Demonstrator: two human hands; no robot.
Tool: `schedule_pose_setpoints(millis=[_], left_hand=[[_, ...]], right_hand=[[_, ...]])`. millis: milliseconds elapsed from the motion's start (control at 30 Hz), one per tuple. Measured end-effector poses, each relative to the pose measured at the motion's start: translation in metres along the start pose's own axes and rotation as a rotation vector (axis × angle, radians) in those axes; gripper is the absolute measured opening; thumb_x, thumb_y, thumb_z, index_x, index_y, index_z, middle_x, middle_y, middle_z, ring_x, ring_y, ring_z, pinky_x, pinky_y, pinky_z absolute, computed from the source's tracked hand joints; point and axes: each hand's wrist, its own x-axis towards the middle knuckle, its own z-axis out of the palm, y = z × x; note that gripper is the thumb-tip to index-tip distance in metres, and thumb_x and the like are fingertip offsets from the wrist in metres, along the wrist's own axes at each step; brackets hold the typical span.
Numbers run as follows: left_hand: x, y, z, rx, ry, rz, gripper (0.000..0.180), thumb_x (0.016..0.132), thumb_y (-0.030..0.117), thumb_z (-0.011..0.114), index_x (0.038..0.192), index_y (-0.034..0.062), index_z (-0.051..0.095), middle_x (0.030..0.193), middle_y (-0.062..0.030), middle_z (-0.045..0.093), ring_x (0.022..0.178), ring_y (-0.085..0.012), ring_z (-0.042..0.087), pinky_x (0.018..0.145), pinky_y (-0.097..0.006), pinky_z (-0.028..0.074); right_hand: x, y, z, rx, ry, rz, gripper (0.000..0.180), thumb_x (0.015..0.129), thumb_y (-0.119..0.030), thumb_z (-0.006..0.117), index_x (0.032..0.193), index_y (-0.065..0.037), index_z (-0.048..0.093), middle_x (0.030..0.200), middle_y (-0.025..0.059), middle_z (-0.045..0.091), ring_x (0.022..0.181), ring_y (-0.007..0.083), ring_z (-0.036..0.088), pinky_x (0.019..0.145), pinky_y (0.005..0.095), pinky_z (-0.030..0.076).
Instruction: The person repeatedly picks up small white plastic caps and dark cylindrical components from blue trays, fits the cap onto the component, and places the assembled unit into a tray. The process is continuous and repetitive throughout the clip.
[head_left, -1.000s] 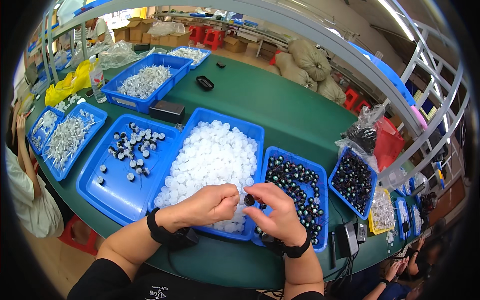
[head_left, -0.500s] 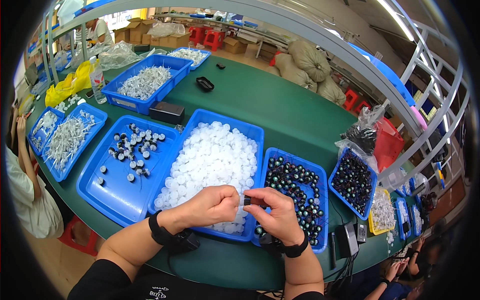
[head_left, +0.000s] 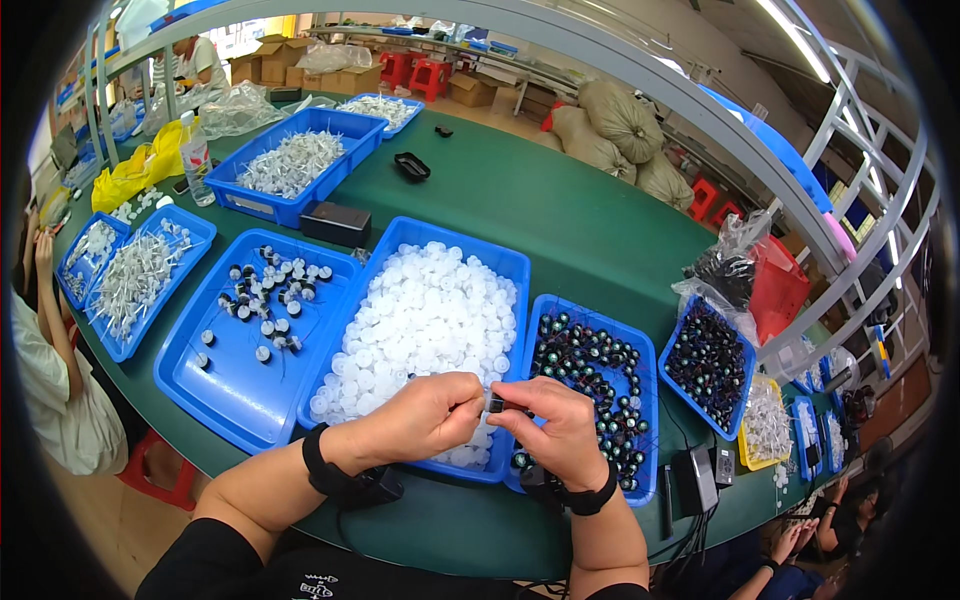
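Observation:
My left hand (head_left: 440, 412) is closed, its fingers curled in; whatever they hold is hidden. Close beside it, my right hand (head_left: 553, 418) pinches a small black cylindrical part (head_left: 496, 403) between thumb and fingers. Both hands are over the near right side of a blue tray (head_left: 388, 240) heaped with translucent white plastic caps (head_left: 425, 310). Just right of it, another blue tray (head_left: 648, 400) holds dark round parts with thin wires (head_left: 585, 365). To the left, a blue tray (head_left: 215, 400) contains several black parts topped with white caps (head_left: 264, 353).
A black box (head_left: 336, 224) stands behind the trays. Bins of white stemmed pieces (head_left: 292, 165) are at the far left. At right are a tray of dark wired parts (head_left: 708, 365), a yellow tray (head_left: 745, 450) and a power adapter (head_left: 693, 478). A metal frame (head_left: 560, 40) arches overhead.
My hands keep nearly the same place, close together. The left fist has turned slightly and its fingertips press nearer the right hand; the black part has shifted a little within the right pinch.

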Motion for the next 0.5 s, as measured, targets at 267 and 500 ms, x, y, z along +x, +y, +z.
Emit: schedule_pose_setpoints(millis=[267, 500], left_hand=[[0.0021, -0.0035, 0.0070, 0.161, 0.122, 0.233, 0.008, 0.083, 0.001, 0.054, 0.077, 0.0030, 0.049, 0.074, -0.0129, 0.052, 0.068, -0.0321, 0.052, 0.062, -0.039, 0.044], [0.0004, -0.0011, 0.0079, 0.155, 0.114, 0.181, 0.007, 0.083, 0.001, 0.054, 0.079, 0.0027, 0.049, 0.075, -0.0132, 0.052, 0.070, -0.0332, 0.053, 0.065, -0.041, 0.045]], right_hand=[[0.0001, -0.0022, 0.0019, -0.022, 0.005, 0.041, 0.030, 0.073, -0.007, 0.080, 0.101, -0.002, 0.071, 0.077, 0.0104, 0.068, 0.066, 0.0206, 0.064, 0.058, 0.0294, 0.050], [0.0003, -0.0032, 0.0006, 0.124, -0.025, 0.154, 0.029, 0.075, -0.003, 0.077, 0.104, -0.001, 0.071, 0.084, 0.0108, 0.069, 0.070, 0.0170, 0.065, 0.063, 0.0270, 0.052]])
